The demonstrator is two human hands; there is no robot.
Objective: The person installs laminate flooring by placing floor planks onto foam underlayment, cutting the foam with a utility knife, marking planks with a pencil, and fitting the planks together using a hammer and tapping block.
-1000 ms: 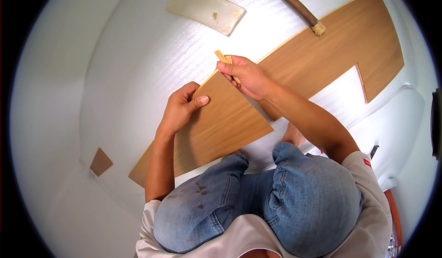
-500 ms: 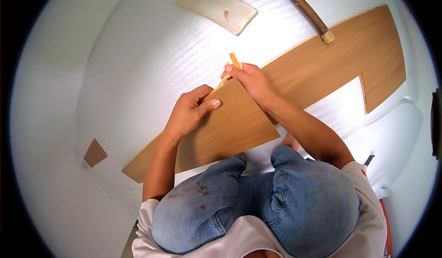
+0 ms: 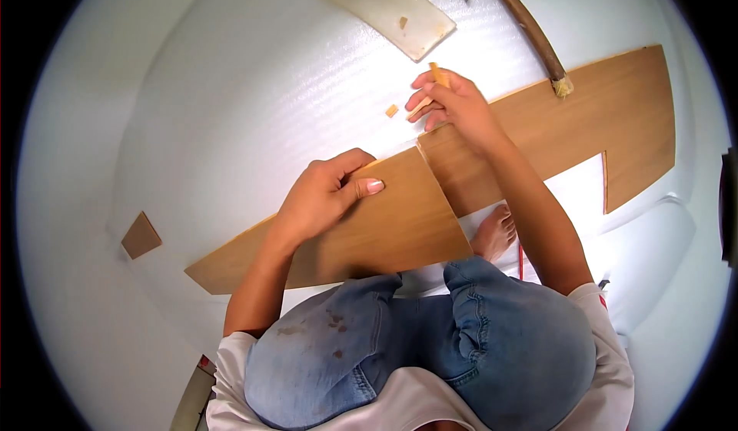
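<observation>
My left hand is closed on the upper edge of a brown wood-grain floor plank, thumb on its face and fingers behind. The plank is held above my knees. To its right, my right hand pinches thin torn wood strips, one poking up past the fingers and another pointing down-left. A small wood chip shows left of those fingers; whether it lies on the sheet or is falling I cannot tell. Beneath the right forearm a second plank, notched on its lower edge, lies on the floor.
A claw hammer rests with its handle end on the second plank. Farther back lies a whitish, scuffed block. A small brown offcut is at far left. White foam sheet covers the floor; a bare foot stands between the planks.
My right hand has moved up and right, away from the held plank, with the strips in it. A small chip has come into view. My left hand keeps its grip.
</observation>
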